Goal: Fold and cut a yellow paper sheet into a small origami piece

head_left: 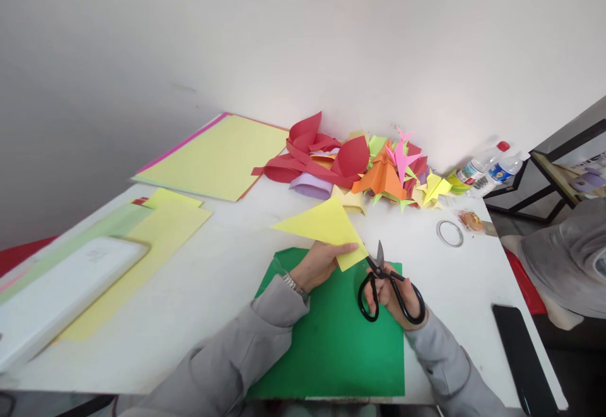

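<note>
My left hand (318, 264) grips a folded piece of yellow paper (326, 224), thumb on top, with a long point reaching left. My right hand (396, 296) holds black-handled scissors (380, 272), fingers in the loops. Their blades are spread apart at the paper's right corner; whether they have cut into it I cannot tell. Under both hands lies a sheet of green paper (345, 347) on the white table (203, 291).
Paper sheets (218, 152) and a white box-like object (71, 291) lie left. Red paper shapes (307, 158) and folded stars (383, 174) are piled at the back. A tape roll (449, 233), bottles (502, 171) and a black phone (523, 360) are right.
</note>
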`<action>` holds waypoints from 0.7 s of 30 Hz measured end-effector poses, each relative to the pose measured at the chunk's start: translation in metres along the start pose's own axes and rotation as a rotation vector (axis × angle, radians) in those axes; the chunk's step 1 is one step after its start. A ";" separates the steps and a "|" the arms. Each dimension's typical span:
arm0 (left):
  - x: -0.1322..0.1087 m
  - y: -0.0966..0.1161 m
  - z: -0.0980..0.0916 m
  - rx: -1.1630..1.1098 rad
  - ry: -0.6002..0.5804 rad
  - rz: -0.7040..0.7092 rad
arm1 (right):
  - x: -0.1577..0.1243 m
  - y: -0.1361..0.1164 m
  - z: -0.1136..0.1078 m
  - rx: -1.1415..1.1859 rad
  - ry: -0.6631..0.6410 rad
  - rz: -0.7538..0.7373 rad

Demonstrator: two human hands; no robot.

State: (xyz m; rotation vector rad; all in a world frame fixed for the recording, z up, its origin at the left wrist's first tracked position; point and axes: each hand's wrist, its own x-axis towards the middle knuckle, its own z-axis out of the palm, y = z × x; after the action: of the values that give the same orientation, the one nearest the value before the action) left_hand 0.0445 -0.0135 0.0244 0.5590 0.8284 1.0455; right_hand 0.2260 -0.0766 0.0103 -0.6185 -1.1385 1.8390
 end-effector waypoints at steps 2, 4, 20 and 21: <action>0.001 0.000 -0.001 0.000 0.010 0.019 | 0.000 -0.001 0.001 0.007 -0.003 -0.013; 0.001 0.001 -0.002 -0.001 0.006 0.024 | 0.001 -0.002 0.000 0.012 -0.009 -0.025; 0.000 0.002 0.000 -0.069 0.007 0.004 | 0.000 0.002 -0.006 0.042 -0.096 -0.010; -0.001 0.002 0.001 -0.062 0.004 -0.004 | 0.000 0.003 -0.006 0.040 -0.097 -0.001</action>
State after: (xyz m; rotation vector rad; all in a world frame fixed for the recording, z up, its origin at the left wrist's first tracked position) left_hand 0.0440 -0.0133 0.0263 0.5027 0.7972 1.0653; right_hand 0.2293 -0.0739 0.0048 -0.5108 -1.1623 1.9034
